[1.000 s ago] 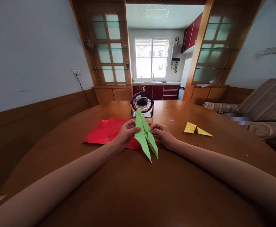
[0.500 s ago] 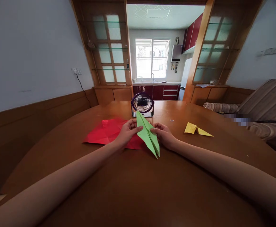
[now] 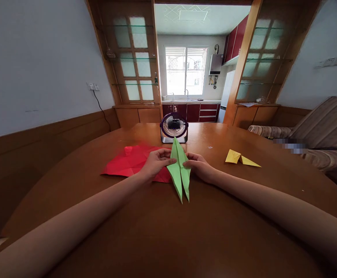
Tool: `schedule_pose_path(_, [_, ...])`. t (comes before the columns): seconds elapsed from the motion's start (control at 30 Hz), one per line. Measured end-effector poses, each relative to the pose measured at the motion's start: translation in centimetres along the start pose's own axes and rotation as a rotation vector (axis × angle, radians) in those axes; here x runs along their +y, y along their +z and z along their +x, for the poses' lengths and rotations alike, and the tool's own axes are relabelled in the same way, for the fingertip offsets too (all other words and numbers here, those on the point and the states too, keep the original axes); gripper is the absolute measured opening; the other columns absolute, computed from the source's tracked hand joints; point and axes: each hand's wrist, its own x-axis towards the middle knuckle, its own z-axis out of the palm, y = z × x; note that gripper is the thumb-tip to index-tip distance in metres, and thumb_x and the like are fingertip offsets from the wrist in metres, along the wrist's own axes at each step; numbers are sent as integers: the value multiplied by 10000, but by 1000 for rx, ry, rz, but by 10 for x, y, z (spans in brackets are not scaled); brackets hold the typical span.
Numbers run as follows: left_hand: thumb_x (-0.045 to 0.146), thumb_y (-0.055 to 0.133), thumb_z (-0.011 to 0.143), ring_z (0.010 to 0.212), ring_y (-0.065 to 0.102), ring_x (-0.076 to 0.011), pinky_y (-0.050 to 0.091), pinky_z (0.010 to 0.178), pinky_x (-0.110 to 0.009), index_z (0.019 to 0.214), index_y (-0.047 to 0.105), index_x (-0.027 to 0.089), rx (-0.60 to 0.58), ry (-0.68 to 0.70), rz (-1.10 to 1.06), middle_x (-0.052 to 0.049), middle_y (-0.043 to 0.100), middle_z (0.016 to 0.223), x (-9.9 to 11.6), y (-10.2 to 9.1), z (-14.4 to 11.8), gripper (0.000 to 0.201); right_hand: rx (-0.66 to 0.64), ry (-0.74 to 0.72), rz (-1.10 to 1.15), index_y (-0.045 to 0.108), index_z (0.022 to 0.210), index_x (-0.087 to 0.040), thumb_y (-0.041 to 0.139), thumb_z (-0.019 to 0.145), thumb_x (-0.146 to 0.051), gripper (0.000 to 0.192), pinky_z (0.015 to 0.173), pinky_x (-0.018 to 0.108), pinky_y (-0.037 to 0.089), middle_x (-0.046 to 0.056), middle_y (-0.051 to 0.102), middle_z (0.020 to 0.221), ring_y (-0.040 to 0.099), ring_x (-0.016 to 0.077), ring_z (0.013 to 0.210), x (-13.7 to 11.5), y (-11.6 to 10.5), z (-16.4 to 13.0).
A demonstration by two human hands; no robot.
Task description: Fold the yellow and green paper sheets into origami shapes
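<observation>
One green folded paper point(image 3: 175, 172) is held between two hands over one brown table point(image 3: 168, 239). Its long axis is directed away from the body, two split points nearest, single tip towards the fan. Its left edge is pinched by the left hand point(image 3: 154, 164), its right edge by the right hand point(image 3: 199, 165), thumbs on top; neither hand is nearer. Left: one red sheet point(image 3: 136, 164), partly hidden. Right, well apart: one yellow folded paper point(image 3: 232, 156). Far side: one fan point(image 3: 173, 125), upright.
</observation>
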Motion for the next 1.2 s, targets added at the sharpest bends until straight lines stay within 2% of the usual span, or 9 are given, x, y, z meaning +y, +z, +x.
schedule_pose_path(0.13, [235, 845, 617, 853, 670, -162, 509, 844, -314, 931, 689, 149, -28, 11, 1, -47, 721, 950, -2, 2, -1, 361, -47, 16, 30, 614, 834, -189, 744, 611, -178, 258, 636, 285, 450, -9, 660, 755, 593, 144, 646, -2, 0, 0])
schedule_pose_path(0.27, [240, 835, 643, 900, 668, -181, 503, 873, -338, 973, 699, 160, -64, 1, -18, -59, 719, 1021, -4, 5, -4, 366, -113, 24, 38, 623, 955, -191, 756, 611, -181, 369, 699, 307, 476, 11, 681, 838, 623, 166, 721, -3, -1, 0])
schedule_pose_path(0.4, [241, 840, 639, 891, 669, -183, 504, 871, -340, 968, 709, 157, -64, -14, -58, -67, 722, 1022, -4, 6, -6, 363, -127, 23, 53, 625, 1033, -196, 760, 628, -198, 426, 688, 299, 476, 15, 685, 866, 627, 167, 727, -4, 0, 0])
schedule_pose_path(0.6, [271, 848, 622, 856, 678, -193, 509, 850, -348, 971, 718, 154, -1, -6, -108, -79, 732, 1011, -9, 1, -4, 390, -9, -8, -13, 601, 832, -191, 811, 662, -265, 280, 647, 282, 459, -7, 641, 776, 589, 132, 663, 2, 0, 3])
schedule_pose_path(0.73, [282, 858, 596, 830, 675, -190, 508, 833, -342, 966, 701, 139, 91, 7, -120, -73, 733, 946, -17, 0, -3, 426, 74, -26, -113, 608, 823, -178, 826, 661, -329, 310, 582, 262, 433, -9, 624, 770, 555, 108, 616, 5, -2, 4])
schedule_pose_path(0.9, [265, 859, 570, 771, 641, -140, 499, 743, -276, 953, 642, 163, 213, 102, -85, -19, 690, 871, -23, 2, -3, 452, 210, -83, -252, 581, 767, -176, 844, 616, -389, 371, 498, 236, 365, -37, 579, 670, 483, 91, 546, 4, 0, 3])
schedule_pose_path(1.07, [248, 854, 559, 731, 620, -133, 484, 717, -264, 907, 630, 140, 122, -48, -43, -12, 660, 798, -21, 2, -5, 428, 263, -161, -293, 555, 741, -190, 848, 583, -385, 386, 528, 243, 384, -40, 590, 685, 492, 96, 569, 5, -1, 5])
schedule_pose_path(1.2, [178, 869, 508, 772, 637, -147, 508, 743, -290, 984, 578, 162, 159, -24, -82, -13, 655, 878, -21, 2, -5, 558, 286, -193, -330, 624, 806, -192, 822, 607, -398, 348, 583, 265, 443, -7, 650, 757, 565, 122, 633, 6, -3, 4])
